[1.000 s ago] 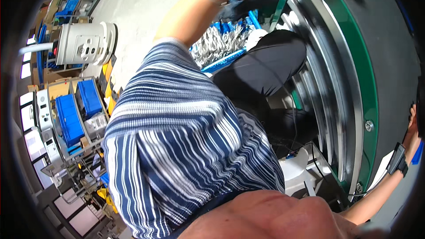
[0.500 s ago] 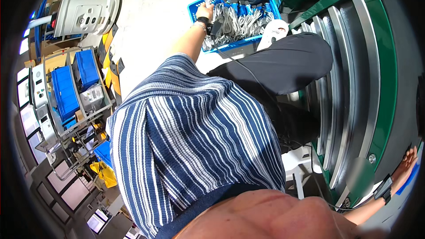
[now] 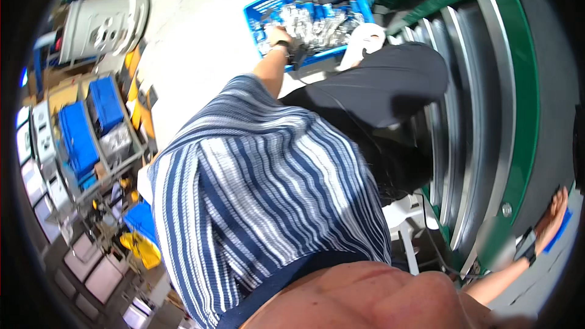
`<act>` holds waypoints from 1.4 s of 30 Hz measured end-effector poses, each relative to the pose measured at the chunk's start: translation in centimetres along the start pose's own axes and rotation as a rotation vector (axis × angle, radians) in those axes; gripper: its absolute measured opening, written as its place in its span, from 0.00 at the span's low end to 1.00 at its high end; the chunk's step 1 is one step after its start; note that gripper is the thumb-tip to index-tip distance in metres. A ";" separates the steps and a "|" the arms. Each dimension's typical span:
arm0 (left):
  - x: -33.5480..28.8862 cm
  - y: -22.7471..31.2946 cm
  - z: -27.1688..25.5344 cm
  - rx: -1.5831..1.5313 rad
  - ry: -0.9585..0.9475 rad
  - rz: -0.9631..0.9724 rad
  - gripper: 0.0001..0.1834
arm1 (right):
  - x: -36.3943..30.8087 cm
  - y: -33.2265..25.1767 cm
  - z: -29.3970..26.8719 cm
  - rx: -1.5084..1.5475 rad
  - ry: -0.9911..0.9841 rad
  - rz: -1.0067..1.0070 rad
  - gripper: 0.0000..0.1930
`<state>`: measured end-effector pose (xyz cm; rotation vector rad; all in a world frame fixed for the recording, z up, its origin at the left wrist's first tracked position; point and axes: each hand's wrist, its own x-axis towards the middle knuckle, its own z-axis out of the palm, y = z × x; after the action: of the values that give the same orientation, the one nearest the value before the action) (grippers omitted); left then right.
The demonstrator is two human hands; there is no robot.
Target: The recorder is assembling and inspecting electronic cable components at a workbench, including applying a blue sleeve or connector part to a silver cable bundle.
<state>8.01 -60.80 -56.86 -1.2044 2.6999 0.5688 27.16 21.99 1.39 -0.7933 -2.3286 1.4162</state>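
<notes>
My left hand [image 3: 280, 36] reaches down into a blue plastic basket [image 3: 250, 24] on the floor. A dark band circles that wrist. Motion smears its fingers, and what they hold, if anything, cannot be made out. Grey and white cable bundles [image 3: 317, 27] with blue parts fill the basket around the hand. Far off at the right rim, my right hand [image 3: 554, 214] has its fingers stretched out beside a flat blue thing [image 3: 558, 231]. A dark band sits on its wrist too. No object shows in that hand.
A green-framed roller conveyor [image 3: 529, 103] runs along my right. My bent leg in dark trousers [image 3: 390, 82] and a white shoe [image 3: 365, 41] are beside the basket. At left stand a white machine [image 3: 103, 24] and a cart with blue bins [image 3: 79, 134]. A thin dark cable hangs near my leg.
My left hand has gone down from the basket's far left edge into the cable bundles; the white-and-blue piece it held no longer shows. The view has shifted slightly. My right hand stays put.
</notes>
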 end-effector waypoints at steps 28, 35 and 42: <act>1.4 1.0 1.4 0.402 -0.977 0.633 0.16 | -36.2 -2.6 1.1 0.335 -0.186 -0.497 0.23; -0.4 4.6 -3.4 0.465 -1.008 0.653 0.16 | -53.2 37.6 13.3 0.497 0.488 0.880 0.13; -2.4 7.7 -9.5 0.549 -0.955 0.690 0.16 | -62.8 60.3 26.9 0.958 1.091 1.214 0.12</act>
<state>4.20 -58.14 -45.32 0.1703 2.0870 0.2914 81.60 -13.03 -62.71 -1.9727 -0.1504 1.4972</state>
